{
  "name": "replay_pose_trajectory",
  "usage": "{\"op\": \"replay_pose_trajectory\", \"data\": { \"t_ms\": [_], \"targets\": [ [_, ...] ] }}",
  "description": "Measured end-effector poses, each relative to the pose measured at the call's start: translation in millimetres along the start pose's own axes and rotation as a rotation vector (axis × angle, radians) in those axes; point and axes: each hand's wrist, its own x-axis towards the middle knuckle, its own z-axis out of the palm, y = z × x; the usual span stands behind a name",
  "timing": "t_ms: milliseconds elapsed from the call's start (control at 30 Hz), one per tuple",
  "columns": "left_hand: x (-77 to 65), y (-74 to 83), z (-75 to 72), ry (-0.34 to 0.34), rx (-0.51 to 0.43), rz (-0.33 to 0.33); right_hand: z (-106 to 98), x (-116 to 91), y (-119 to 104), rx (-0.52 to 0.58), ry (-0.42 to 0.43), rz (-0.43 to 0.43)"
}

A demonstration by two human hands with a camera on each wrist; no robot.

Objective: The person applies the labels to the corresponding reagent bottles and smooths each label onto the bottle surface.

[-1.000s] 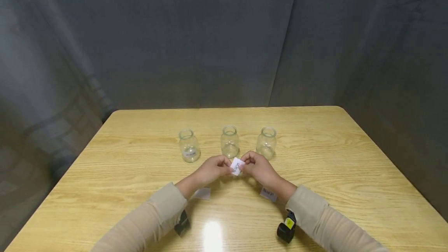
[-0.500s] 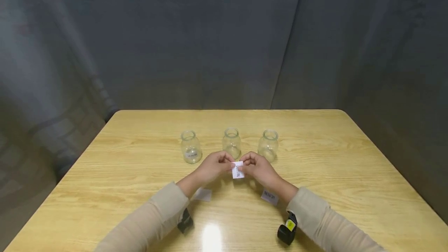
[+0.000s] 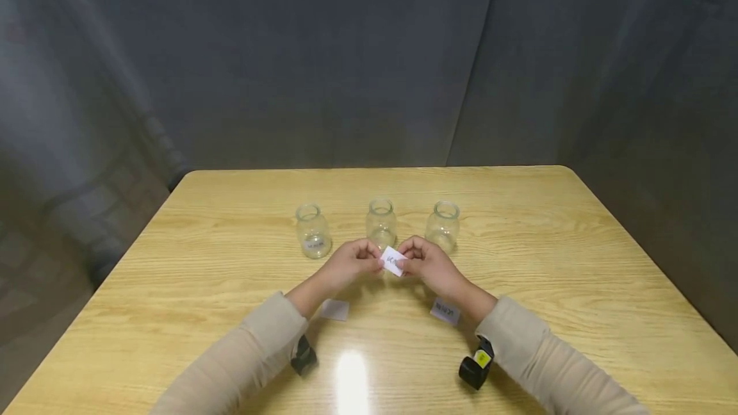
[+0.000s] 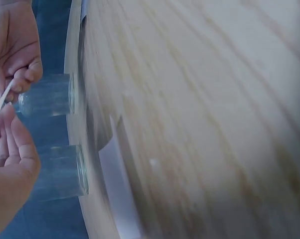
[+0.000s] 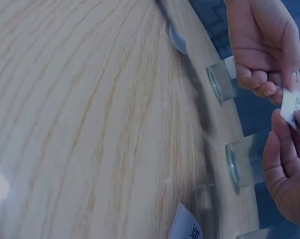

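Between both hands is a small white paper label [image 3: 393, 261] with dark writing, held above the table in front of the middle glass jar [image 3: 381, 223]. My left hand [image 3: 349, 266] pinches its left edge between thumb and fingers. At the other edge, my right hand [image 3: 429, 266] pinches it, the thumb over part of the writing. In the right wrist view the label [image 5: 294, 107] shows tilted between the two sets of fingertips. The left glass jar [image 3: 313, 230] bears a white label low on its front. The right glass jar [image 3: 442, 225] stands partly behind my right hand.
On the wooden table [image 3: 230, 242] lie two more paper pieces: a plain-looking one [image 3: 334, 309] by my left wrist and a written one [image 3: 445, 311] by my right wrist. Black wrist cameras [image 3: 475, 371] hang under the sleeves. A dark curtain [image 3: 323, 69] rises behind the table.
The label has been turned between the fingers, from tilted to nearly square and now tilted again. Both hands keep their hold on it. The head view has shifted slightly.
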Motion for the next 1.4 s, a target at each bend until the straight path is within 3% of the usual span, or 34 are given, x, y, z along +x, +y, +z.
{"op": "replay_pose_trajectory", "data": {
  "t_ms": [400, 633, 1100, 1400],
  "targets": [
    [0.2, 0.0, -3.2, -0.087, -0.070, 0.002, -5.8, -2.8, 0.5, -0.047, -0.103, -0.043],
    [-0.4, -0.9, -4.7, -0.102, -0.115, -0.001, -7.4, -2.4, 3.3, -0.036, -0.105, -0.041],
    [0.6, -6.6, -5.8, -0.107, -0.047, -0.013, -7.3, -4.9, 2.9, -0.034, -0.119, -0.037],
    [-0.5, -6.2, -5.7, -0.123, -0.097, -0.020, -7.3, -4.9, 4.3, -0.058, -0.120, -0.046]
  ]
}}
